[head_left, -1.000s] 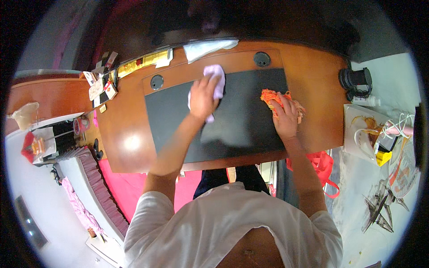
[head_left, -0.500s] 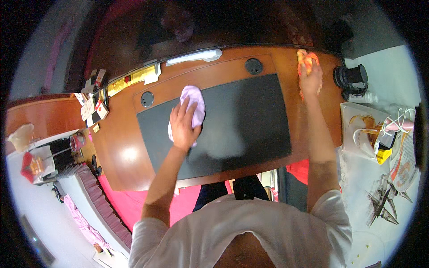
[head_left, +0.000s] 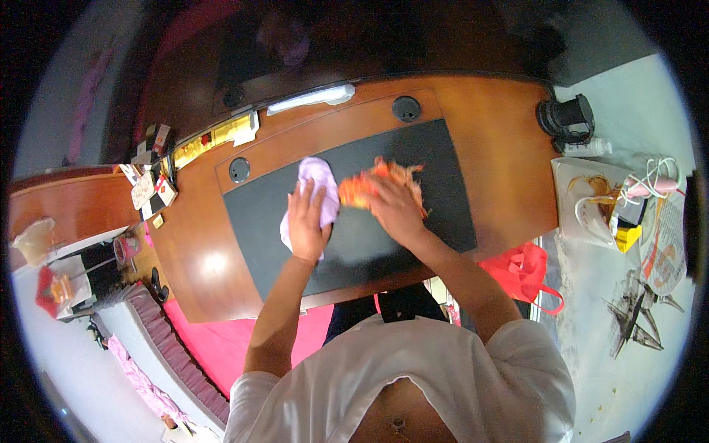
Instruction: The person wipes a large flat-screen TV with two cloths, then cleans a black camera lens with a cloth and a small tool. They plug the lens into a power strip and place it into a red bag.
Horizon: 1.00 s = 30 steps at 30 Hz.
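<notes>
On the black desk pad [head_left: 369, 269], my left hand [head_left: 309, 218] lies with its fingers stretched out and slightly apart over a folded lilac cloth [head_left: 314, 168]. The cloth sticks out past the fingertips and on both sides of the hand. Just right of it, my right hand [head_left: 395, 210] holds a bunched orange-and-yellow cloth [head_left: 358, 192] against the pad. This cloth looks ragged at its edges and is a little smeared by motion. The palm hides part of it.
The brown wooden desk [head_left: 509, 148] carries gold packaging [head_left: 214, 140], a white roll-like item [head_left: 314, 99] and small boxes [head_left: 159, 188]. Black round fittings [head_left: 406, 108] sit in its top. At right stand black equipment [head_left: 569, 118] and a white bin [head_left: 583, 207]; a red bag [head_left: 517, 273] is below.
My right hand has brought the orange cloth from the desk's far right onto the pad, beside the lilac cloth. My left hand stays nearly in place, its fingers straighter. The view has shifted slightly.
</notes>
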### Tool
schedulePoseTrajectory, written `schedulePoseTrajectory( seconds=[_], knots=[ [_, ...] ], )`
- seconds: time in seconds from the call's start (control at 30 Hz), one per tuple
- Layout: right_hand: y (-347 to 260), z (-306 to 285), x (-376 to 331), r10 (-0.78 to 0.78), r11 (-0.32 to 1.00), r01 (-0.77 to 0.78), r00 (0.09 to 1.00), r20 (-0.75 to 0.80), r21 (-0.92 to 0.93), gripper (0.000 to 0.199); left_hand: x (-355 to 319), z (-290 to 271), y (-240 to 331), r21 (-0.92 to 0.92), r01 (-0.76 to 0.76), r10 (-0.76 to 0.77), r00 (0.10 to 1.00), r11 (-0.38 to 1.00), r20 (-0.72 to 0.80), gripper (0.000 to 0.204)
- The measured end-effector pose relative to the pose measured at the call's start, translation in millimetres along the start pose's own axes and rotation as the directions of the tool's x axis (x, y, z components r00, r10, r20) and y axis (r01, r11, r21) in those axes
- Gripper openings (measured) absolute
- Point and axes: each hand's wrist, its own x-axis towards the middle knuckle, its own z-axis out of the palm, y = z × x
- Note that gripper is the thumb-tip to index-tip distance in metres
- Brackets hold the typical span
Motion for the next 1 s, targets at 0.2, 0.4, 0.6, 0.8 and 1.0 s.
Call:
schedulePoseTrajectory(
  seconds=[0.2,0.4,0.6,0.8,1.0],
  knots=[
    [90,-105,-23,0.368,0.897,-0.320,0.923,-0.113,0.306,0.036,1,-15,17,-0.163,-0.318,0.340,0.932,0.934,0.125,0.069],
    [227,-133,-19,0.322,0.825,-0.488,0.820,-0.473,-0.285,0.048,101,9,23,-0.155,-0.081,0.070,0.995,0.985,-0.077,0.053],
    [45,-50,-88,0.184,0.959,-0.223,0.959,-0.215,-0.174,0.050,-7,45,84,-0.092,-0.350,0.360,0.919,0.932,0.157,0.057],
    [66,-82,-174,0.456,0.886,-0.459,0.888,0.056,0.065,0.046,-47,51,122,-0.391,-0.429,0.536,0.814,0.814,0.223,0.063],
    [229,-192,-140,0.467,0.714,-0.646,0.726,-0.505,-0.268,0.052,94,46,157,-0.226,-0.309,0.312,0.950,0.924,-0.022,0.058]
  ],
)
